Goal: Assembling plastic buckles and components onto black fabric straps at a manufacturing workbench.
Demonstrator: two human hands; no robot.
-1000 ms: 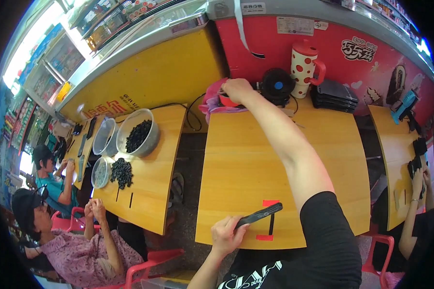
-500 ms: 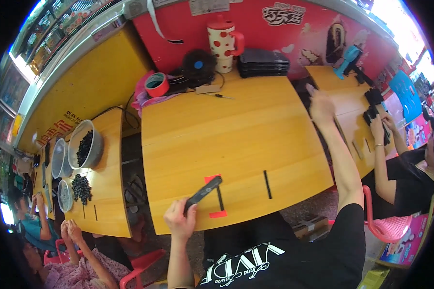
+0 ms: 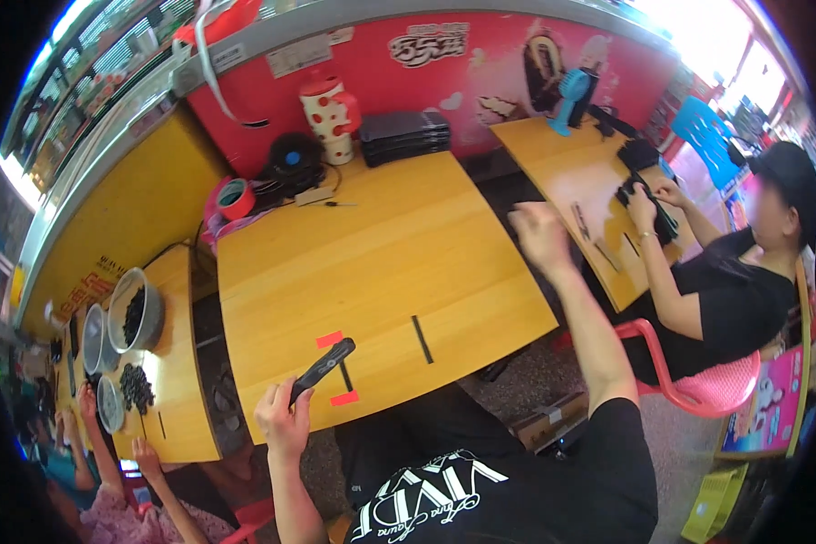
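Observation:
My left hand (image 3: 284, 419) is closed around the lower end of a slim black bar (image 3: 323, 369) with a rounded tip and small pale marks. The bar slants up over the table's front edge, partly covering a black strip (image 3: 345, 379) between two red tape pieces (image 3: 329, 340). Another black strip (image 3: 422, 340) lies to its right. Out past the table's right edge, my right hand (image 3: 542, 238) is raised over the gap between tables, its fingers curled in with nothing visible in them. Beside it, a slim dark thing (image 3: 581, 219) lies on the right-hand table.
At the wooden table's (image 3: 372, 245) back stand a spotted tumbler (image 3: 328, 118), stacked black pouches (image 3: 404, 138), a tape roll (image 3: 236, 199) and a round black fan (image 3: 295, 160). Left, bowls (image 3: 150, 313) and black pieces (image 3: 136, 388) share a table with other people. A co-worker (image 3: 698, 290) sits right.
The view has turned rightward. The pinkish thing at my right hand's fingertips no longer shows there, and a slim dark thing now lies on the right-hand table. My left hand keeps its bar.

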